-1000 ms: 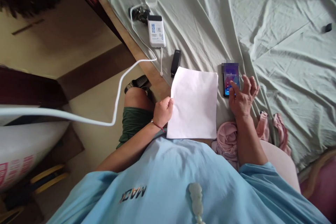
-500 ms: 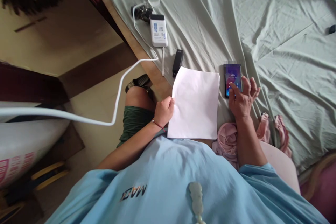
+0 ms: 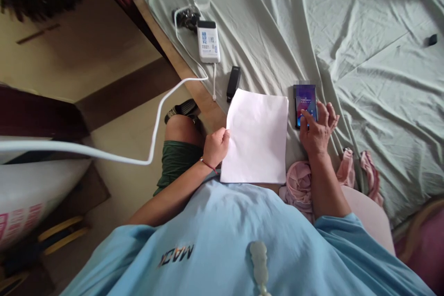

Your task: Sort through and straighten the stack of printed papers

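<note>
- A person in a light blue T-shirt, seen from above, sat beside a wrinkled, pale green sheet.
- The left hand pinched the left edge of a pad of blank white paper, thumb on top; the paper lay upright in front of the body.
- A smartphone with a lit purple-blue screen lay on the sheet, to the right of the paper and apart from it.
- The phone's long axis pointed away from the person, nearly parallel to the paper's long edges.
- The right hand was much the nearer one. It came from the phone's lower right, holding nothing, its index finger over the lower screen and its other fingers spread; whether the fingertip touched the glass could not be told.
- Just beyond the paper's upper left corner lay a black stapler, then a white power bank.
- Pink cloth lay bunched beside the right forearm.
</note>
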A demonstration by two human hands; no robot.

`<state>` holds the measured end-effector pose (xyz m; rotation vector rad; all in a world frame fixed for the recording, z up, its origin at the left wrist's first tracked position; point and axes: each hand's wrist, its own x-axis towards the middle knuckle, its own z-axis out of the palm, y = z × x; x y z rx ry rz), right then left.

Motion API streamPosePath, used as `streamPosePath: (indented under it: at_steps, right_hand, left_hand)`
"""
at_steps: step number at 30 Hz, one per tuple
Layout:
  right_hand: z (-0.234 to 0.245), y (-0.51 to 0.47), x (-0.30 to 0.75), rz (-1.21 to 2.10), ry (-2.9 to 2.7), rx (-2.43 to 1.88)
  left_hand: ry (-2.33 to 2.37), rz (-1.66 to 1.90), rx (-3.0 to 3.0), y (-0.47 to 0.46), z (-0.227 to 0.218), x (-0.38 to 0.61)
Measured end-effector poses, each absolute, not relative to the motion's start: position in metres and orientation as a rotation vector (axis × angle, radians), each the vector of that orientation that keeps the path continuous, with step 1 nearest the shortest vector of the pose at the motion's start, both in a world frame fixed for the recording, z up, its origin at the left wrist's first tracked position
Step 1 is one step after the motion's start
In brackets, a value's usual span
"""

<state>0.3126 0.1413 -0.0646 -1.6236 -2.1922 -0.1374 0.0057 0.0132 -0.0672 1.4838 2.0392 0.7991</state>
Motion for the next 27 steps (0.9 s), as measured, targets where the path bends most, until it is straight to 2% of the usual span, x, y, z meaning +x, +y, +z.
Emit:
streamPosePath:
  at_steps: [15,21,24,27]
  right_hand:
    - [-0.068,0.142,0.313,-0.096,-2.141,-1.586]
    - [-0.047,0.14,0.315,-0.007,-1.941,-1.433]
    - [-0.028,0.125,0.304,0.136,-1.812,-1.391]
    - [-0.012,0.099,0.279,0.42,-1.815,-1.342]
  left_hand:
    - [2.031,0.812,1.485,0.013,-0.067,0.005]
    - [2.032,0.807,1.498,0.014,-0.068,0.005]
    - [2.034,0.796,1.497,0.013,-0.067,0.005]
    - [2.038,0.79,1.485,0.012,-0.067,0.005]
